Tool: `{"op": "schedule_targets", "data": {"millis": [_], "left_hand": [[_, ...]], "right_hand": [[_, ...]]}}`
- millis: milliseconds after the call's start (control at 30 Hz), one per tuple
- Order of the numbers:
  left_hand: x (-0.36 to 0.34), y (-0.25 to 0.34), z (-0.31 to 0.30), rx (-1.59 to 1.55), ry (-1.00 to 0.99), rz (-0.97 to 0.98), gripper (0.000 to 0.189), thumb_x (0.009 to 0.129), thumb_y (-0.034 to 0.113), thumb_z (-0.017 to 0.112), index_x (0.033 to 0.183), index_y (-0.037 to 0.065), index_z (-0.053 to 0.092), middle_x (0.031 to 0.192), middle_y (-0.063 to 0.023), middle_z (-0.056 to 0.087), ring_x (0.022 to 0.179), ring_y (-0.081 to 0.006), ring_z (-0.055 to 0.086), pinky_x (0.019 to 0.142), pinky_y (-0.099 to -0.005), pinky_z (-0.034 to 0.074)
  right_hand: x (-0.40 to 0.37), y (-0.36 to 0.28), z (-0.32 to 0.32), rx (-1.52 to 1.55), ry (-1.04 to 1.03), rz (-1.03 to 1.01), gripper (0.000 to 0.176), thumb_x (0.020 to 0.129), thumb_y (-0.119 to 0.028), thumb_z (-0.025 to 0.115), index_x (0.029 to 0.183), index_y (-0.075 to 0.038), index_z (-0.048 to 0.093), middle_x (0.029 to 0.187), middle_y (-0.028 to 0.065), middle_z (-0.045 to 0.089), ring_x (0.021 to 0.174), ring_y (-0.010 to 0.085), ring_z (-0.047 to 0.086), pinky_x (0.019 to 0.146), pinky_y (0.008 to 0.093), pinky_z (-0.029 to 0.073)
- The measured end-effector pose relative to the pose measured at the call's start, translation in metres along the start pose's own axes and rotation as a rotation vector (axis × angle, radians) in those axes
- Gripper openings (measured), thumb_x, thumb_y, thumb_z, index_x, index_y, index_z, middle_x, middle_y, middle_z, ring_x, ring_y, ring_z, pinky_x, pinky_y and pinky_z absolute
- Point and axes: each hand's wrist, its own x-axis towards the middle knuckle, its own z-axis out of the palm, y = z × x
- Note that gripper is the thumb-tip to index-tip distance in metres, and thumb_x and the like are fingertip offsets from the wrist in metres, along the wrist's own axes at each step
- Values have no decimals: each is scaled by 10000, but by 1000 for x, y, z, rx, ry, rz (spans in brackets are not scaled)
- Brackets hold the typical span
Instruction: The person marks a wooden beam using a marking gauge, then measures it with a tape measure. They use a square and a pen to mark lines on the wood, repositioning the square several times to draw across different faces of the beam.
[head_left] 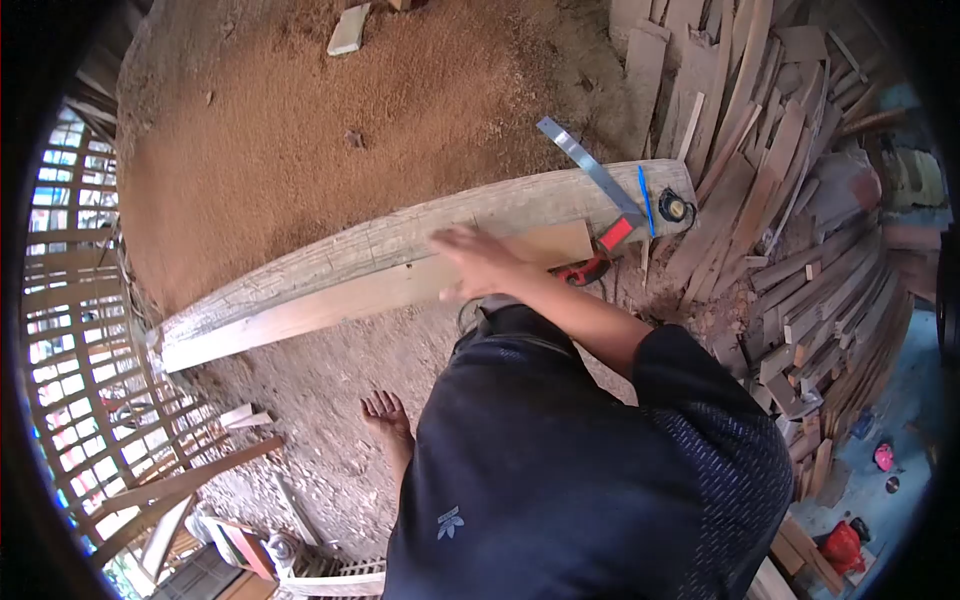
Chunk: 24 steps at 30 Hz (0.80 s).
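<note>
The right hand (475, 262) and forearm (585, 315) hide part of the pale board (335, 305).

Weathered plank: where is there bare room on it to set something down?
The weathered plank looks bare between its left tip and the right hand, bordered by the pale board. Its right end is crowded: steel square, slim blue item, round black item.

1. The shirt (560, 430) is dark, near black with a bluish cast, its cloth loose and creased.
2. The right sleeve (690, 375) is short and equally dark.
3. Rows of small pale dashes (715, 470) pattern the shirt's right side.
4. A pale three-leaf logo (452, 526) marks the cloth.
5. The left hand (384, 413) and right hand (478, 262) are bare.
</note>
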Motion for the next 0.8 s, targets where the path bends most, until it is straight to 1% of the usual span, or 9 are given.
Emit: {"op": "schedule_targets", "data": {"millis": [67,133,167,267,433,600,700,767,800], "left_hand": [[0,1,2,-8,-34,6,782,961,420,675,1613,181,315,1641,-25,398,1491,-293,386,1131,-462,424],[8,-1,-13,7,-42,-5,786,957,423,679,1611,181,319,1635,-22,404,1486,-292,391,1126,-465,429],[9,-2,-19,22,-41,-14,789,952,427,684,1610,182,323,1629,-20,411,1481,-290,397,1121,-468,434],[14,-11,-35,36,37,-52,856,917,467,714,1619,215,294,1634,-7,396,1469,-288,407,1100,-483,441],[89,-23,-111,116,-7,-117,899,880,493,738,1618,256,283,1644,-17,374,1452,-280,423,1085,-500,435],[46,-14,-57,180,98,-83,836,888,481,732,1587,246,338,1618,-21,416,1447,-275,429,1095,-486,424],[34,-17,-48,196,77,-29,803,889,475,734,1569,260,366,1600,-13,445,1441,-272,436,1093,-481,424],[33,-17,-50,207,70,-2,791,888,474,735,1563,270,376,1592,-7,457,1439,-271,440,1091,-481,426],[32,-16,-51,221,47,5,796,884,478,741,1562,279,376,1595,0,453,1434,-271,444,1090,-482,427]], "right_hand": [[-11,13,-64,107,41,406,684,873,-349,763,1431,-32,525,1375,228,605,1267,418,574,1087,486,462],[-56,67,-94,-112,464,654,601,866,-293,763,1379,-49,570,1256,259,649,1140,430,635,988,500,512],[-72,88,-124,-265,379,1005,543,842,-256,772,1314,-37,618,1220,253,660,1083,399,657,984,488,517],[-130,140,-157,-725,266,1182,368,794,-230,783,1115,-55,746,1272,179,641,1255,377,568,1073,487,459],[-157,182,-146,-747,219,1148,357,778,-260,790,1066,-51,767,1325,162,614,1325,380,508,1103,512,426],[-153,189,-140,-694,269,1266,355,774,-265,790,1055,-49,777,1330,163,609,1319,385,505,1114,518,416],[-158,199,-144,-823,275,1153,288,837,-198,740,1070,-28,726,1254,180,628,1248,397,539,1067,506,437],[-154,198,-155,-447,640,840,200,920,-129,658,1085,-18,633,1169,210,630,1135,436,573,989,508,461],[-157,193,-156,-235,750,815,119,973,-75,585,1070,-13,557,1045,222,631,998,479,587,908,542,467]]}}
